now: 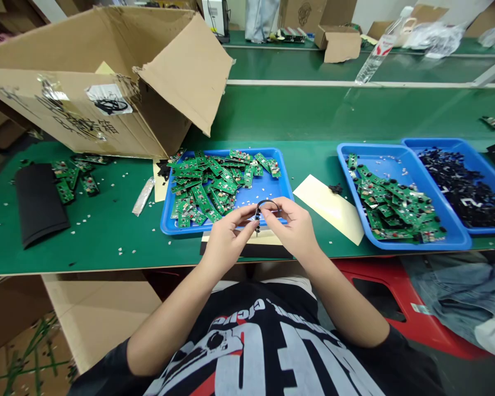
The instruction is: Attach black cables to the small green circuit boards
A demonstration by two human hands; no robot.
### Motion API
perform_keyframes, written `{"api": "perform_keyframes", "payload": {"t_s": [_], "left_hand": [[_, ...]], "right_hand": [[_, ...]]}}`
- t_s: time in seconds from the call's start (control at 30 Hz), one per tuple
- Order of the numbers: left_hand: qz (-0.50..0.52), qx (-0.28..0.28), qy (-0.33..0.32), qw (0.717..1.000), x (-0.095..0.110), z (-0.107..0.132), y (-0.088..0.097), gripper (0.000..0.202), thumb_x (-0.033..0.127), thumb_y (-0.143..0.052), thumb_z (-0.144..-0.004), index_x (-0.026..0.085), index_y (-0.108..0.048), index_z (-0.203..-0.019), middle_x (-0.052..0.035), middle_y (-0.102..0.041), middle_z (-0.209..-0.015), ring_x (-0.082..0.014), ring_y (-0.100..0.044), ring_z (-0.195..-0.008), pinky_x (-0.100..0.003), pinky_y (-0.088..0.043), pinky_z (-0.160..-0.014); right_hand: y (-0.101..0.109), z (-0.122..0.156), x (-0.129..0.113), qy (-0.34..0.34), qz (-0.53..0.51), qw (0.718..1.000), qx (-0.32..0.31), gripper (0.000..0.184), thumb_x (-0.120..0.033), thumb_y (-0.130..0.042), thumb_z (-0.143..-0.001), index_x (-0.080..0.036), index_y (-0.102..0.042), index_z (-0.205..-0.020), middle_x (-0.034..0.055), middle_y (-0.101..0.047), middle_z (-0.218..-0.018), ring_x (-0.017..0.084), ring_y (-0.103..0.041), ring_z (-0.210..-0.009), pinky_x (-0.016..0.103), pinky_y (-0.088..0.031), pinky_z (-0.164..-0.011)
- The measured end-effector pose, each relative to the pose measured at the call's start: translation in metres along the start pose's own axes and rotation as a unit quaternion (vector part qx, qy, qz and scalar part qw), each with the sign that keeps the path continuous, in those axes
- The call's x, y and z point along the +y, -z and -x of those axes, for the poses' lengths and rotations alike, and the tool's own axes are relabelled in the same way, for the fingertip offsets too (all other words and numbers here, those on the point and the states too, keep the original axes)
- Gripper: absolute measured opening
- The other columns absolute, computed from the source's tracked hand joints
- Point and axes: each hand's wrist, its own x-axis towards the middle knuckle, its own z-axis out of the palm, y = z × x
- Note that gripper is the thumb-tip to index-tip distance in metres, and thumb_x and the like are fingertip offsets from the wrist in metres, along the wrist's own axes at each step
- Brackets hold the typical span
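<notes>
My left hand (pixel 230 235) pinches a small circuit board (pixel 257 224), seen nearly edge-on over the near edge of a blue tray (pixel 287 181). A thin black strip (pixel 272 200) arches from that board across to my right hand (pixel 293 226), whose thumb and fingers are closed on it. My fingertips hide where strip and board meet. Behind my hands, a heap of green circuit boards (pixel 214 184) fills much of the tray. A pale yellow sheet and a black edge lie under my wrists.
At right stand a second blue tray (pixel 404 151) of boards and another blue tray (pixel 474 147) of small black parts. A yellow sheet (pixel 328 206) lies between trays. At left are a large cardboard box (pixel 107 121), a black sleeve (pixel 40 203) and loose boards (pixel 66 190).
</notes>
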Motion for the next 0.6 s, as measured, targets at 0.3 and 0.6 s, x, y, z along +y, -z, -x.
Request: {"api": "perform_keyframes", "payload": {"t_s": [0.3, 0.6], "left_hand": [[-0.163, 0.033, -0.136, 0.977, -0.006, 0.0, 0.001, 0.034, 0.029, -0.06, -0.084, 0.019, -0.062, -0.116, -0.0089, -0.071, -0.104, -0.0196, -0.067, -0.09, -0.031, -0.056, -0.075], [-0.121, 0.083, -0.217, 0.965, -0.002, 0.001, 0.003, 0.032, 0.022, -0.061, -0.084, 0.018, -0.06, -0.116, -0.0071, -0.068, -0.101, -0.0145, -0.066, -0.087, -0.028, -0.058, -0.078]], "right_hand": [[0.001, -0.002, 0.001, 0.035, 0.007, 0.999, 0.018, 0.008, -0.025, -0.061, -0.08, -0.018, -0.061, -0.077, 0.0031, -0.061, -0.079, 0.014, -0.06, -0.076, 0.026, -0.053, -0.068], [0.01, 0.005, -0.004, 0.104, -0.055, 0.992, -0.046, 0.013, -0.016, -0.061, -0.082, -0.024, -0.069, -0.089, 0.0026, -0.062, -0.084, 0.014, -0.059, -0.079, 0.028, -0.052, -0.069]]}}
